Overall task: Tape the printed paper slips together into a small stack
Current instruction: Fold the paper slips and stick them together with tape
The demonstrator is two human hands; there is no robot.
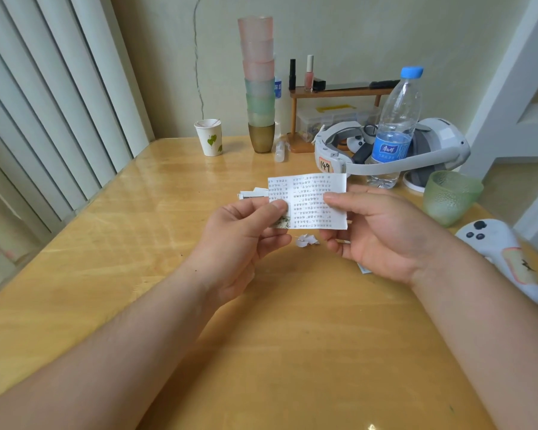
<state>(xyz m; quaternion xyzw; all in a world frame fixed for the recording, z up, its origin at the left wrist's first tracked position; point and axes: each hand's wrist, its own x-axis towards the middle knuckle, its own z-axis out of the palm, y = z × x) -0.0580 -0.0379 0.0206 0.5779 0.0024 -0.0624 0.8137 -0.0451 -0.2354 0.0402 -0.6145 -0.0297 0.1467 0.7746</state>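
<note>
**Two hands hold a printed slip above a wooden table**

A person's left hand (246, 234) pinches the lower left corner of a printed paper slip (308, 198), thumb pressed on the face and fingers curled behind it, while the right hand (382, 234) grips the slip's right edge, thumb laid across the front and fingers folded beneath. The slip is held in the air over the middle of the yellow wooden table (137, 259), its long axis running left to right and its printed face turned toward the camera; the lines of text appear upside down from this view. A small green illustration shows at the lower left corner, partly covered by the left thumb.

Just behind the left hand, more paper slips (253, 193) lie on the table, partly hidden by the held one. A crumpled white scrap (306, 240) sits on the table between the two hands, below the slip.

Farther back stand a paper cup (210, 138) with a leaf print, a tall stack of tumblers (259, 85), and a water bottle (393, 128) in front of a white headset (432, 144). A green glass cup (451, 197) sits beyond the right hand, with a white controller (494, 243) by the right forearm. A small wooden shelf (339, 93) against the wall carries nail polish bottles.
</note>
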